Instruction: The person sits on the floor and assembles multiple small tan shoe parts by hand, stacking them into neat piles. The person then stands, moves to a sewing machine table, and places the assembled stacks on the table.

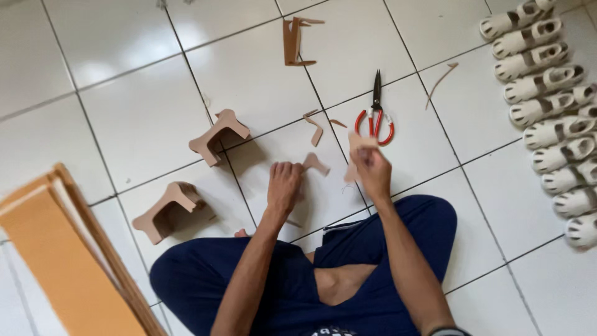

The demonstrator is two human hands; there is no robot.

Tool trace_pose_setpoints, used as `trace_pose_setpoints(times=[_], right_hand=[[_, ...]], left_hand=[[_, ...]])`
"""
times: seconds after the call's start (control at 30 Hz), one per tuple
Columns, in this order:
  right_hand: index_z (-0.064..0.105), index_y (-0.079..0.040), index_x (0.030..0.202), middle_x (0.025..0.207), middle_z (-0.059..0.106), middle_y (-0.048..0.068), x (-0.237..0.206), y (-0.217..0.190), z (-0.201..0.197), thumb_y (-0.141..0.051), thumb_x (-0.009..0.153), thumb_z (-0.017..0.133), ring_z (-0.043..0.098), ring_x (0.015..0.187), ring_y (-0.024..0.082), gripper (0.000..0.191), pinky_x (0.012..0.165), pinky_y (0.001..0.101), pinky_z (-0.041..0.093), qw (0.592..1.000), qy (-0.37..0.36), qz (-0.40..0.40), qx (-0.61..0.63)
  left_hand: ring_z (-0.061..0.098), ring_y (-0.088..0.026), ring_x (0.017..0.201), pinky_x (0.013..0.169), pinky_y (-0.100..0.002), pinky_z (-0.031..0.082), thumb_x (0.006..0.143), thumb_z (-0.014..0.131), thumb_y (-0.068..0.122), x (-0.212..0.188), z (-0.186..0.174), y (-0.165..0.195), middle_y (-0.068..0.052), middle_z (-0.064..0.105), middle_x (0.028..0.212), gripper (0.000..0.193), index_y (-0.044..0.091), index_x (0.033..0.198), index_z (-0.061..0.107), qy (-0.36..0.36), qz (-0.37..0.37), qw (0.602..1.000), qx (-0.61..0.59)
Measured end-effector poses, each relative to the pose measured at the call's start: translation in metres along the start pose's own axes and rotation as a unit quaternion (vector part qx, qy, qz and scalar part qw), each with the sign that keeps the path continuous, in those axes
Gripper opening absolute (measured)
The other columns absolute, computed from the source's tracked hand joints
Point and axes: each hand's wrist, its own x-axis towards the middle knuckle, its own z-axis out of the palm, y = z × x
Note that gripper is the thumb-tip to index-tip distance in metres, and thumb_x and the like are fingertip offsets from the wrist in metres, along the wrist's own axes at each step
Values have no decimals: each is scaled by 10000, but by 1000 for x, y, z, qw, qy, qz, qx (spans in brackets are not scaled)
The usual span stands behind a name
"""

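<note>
So, sitting cross-legged on a white tiled floor point(124, 99), mid-way through handling tan cut-out pieces. Left hand point(285, 185) curled shut, knuckles up, pinching a small curved tan piece point(314, 163) that pokes out to the right of the fingers, down low just over the floor. Right hand point(372, 169) raised a bit higher, fingers closed on a flat tan strip point(359, 144) held upright.

Looks like the joining or fitting stage: two pieces in hand, kept apart, not yet brought together. Next move probably calls for lining up the edges carefully, since both bits are thin and floppy-looking.

Red-handled scissors point(375, 116) lying closed on the floor just beyond the right hand, untouched. Scraps point(316, 127) scattered near them. Two folded tan shapes point(219, 135) and point(169, 208) standing off to the left, one more folded piece point(295, 41) further up. Row of finished white sandals point(547, 106) lined up along the right edge. Stack of tan sheets point(56, 249) leaning at lower left.
</note>
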Motion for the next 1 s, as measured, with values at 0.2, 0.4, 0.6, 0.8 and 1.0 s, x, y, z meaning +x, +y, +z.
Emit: trace_pose_setpoints(times=[0.2, 0.4, 0.6, 0.8, 1.0], right_hand=[[646, -22, 1155, 935, 708, 26, -66, 29, -10, -179, 987, 682, 633, 723, 75, 234, 633, 239, 524, 969, -86, 106, 208], [686, 10, 1151, 861, 728, 59, -92, 2, 2, -186, 977, 741, 641, 742, 71, 268, 646, 221, 505, 991, -106, 39, 75], [708, -1, 1133, 839, 736, 61, -99, -29, 11, -192, 968, 753, 641, 726, 74, 256, 625, 232, 503, 994, -110, 15, 16], [716, 1, 1124, 853, 749, 78, -100, -46, 14, -207, 958, 764, 659, 731, 82, 270, 657, 233, 528, 995, -97, 11, -9], [724, -10, 1119, 860, 758, 80, -101, -56, 16, -216, 946, 765, 683, 757, 85, 273, 684, 239, 542, 995, -91, 15, -28]], left_hand=[[740, -256, 888, 747, -357, 598, 966, 716, 161, -73, -32, -2, -170, 711, 1022, 223, -7, 1105, 670, 125, -180, 925, -310], [760, -219, 861, 782, -314, 590, 1004, 663, 102, -150, -166, -74, -122, 773, 965, 218, 1, 1193, 699, 100, -212, 930, -282], [705, -322, 1045, 888, -399, 555, 990, 675, 246, -157, -251, -132, -217, 707, 1154, 388, 1, 1291, 683, 11, -260, 964, -60], [612, -467, 1126, 891, -508, 528, 762, 841, 476, -136, -250, -139, -315, 609, 1286, 797, -29, 1317, 573, -45, -129, 984, 116], [685, -400, 1153, 909, -519, 563, 977, 688, 275, -109, -247, -120, -218, 685, 1293, 580, 124, 1506, 505, -182, -317, 917, 160]])
